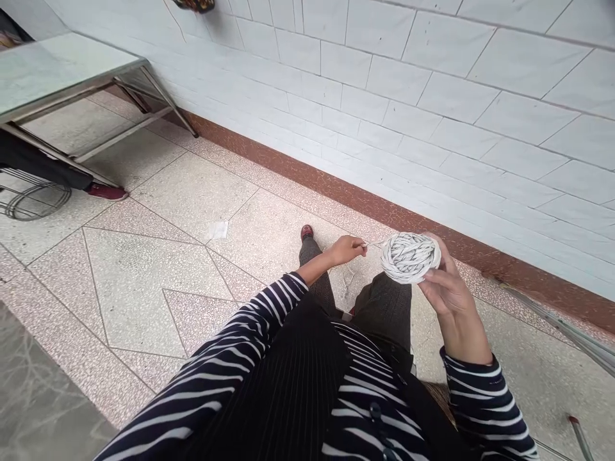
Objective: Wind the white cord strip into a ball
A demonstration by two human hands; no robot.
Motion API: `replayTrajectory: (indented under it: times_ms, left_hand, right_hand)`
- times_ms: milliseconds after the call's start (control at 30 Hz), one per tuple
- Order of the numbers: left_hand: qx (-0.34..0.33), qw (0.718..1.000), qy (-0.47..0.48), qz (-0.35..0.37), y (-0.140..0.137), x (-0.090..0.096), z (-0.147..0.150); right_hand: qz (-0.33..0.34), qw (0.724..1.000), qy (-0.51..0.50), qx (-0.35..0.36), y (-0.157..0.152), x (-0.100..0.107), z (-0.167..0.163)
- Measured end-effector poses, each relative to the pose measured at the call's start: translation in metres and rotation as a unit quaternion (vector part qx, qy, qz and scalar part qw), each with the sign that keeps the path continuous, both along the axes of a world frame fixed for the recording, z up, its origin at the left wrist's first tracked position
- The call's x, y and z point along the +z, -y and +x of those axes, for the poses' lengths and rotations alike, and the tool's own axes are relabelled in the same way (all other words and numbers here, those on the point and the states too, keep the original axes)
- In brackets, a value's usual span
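Floor (139, 288) stretched left of the legs (384, 304), a white scrap (218, 230) on it, out towards the table (72, 57); ahead, the wall (331, 89) bounded the room. I saw the ball (410, 257) up in the right hand (449, 285), fingers curled round one side: white, rounded, wound in overlapping strands. The left hand (349, 250) pinched the string (373, 244) leading from it.

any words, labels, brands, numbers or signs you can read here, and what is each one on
None: no readable text anywhere in view.
The ball of white strand in the right hand shows no label.
The pale scrap on the floor shows no legible print; it is too small to rule out any.
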State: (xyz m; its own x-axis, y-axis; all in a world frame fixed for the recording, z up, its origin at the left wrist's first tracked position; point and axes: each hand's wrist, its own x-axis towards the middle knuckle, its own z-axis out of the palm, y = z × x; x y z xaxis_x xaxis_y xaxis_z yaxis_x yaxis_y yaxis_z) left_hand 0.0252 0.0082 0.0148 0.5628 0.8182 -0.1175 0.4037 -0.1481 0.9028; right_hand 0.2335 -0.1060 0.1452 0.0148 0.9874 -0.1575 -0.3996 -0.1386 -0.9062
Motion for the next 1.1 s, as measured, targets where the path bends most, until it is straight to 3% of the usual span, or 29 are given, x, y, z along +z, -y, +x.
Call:
replayTrajectory:
  times_ms: [133,333,467,600,833,967,1100]
  left_hand:
    - [0.01,1.0,0.008,0.002,0.004,-0.009,0.009]
    - [0.024,0.995,0.035,-0.086,0.016,-0.019,0.022]
    - [0.044,0.991,0.083,-0.099,0.012,-0.026,0.022]
    - [0.027,0.978,0.168,-0.117,0.006,-0.023,0.015]
    - [-0.059,0.957,0.206,-0.194,0.018,-0.009,-0.006]
    - [-0.137,0.935,0.197,-0.261,0.043,0.004,-0.018]
    - [-0.196,0.917,0.207,-0.279,0.063,0.033,-0.028]
  right_hand:
    - [0.018,1.0,0.021,-0.013,0.001,0.01,-0.004]
    - [0.093,0.99,0.079,-0.064,-0.007,0.008,-0.005]
    - [0.138,0.983,0.097,-0.078,-0.006,0.011,-0.012]
    - [0.182,0.972,0.116,-0.094,-0.005,0.02,-0.012]
    - [0.245,0.934,0.217,-0.144,-0.025,0.037,0.008]
    - [0.265,0.898,0.295,-0.189,-0.057,0.02,0.018]
    - [0.237,0.859,0.407,-0.199,-0.084,-0.025,0.022]
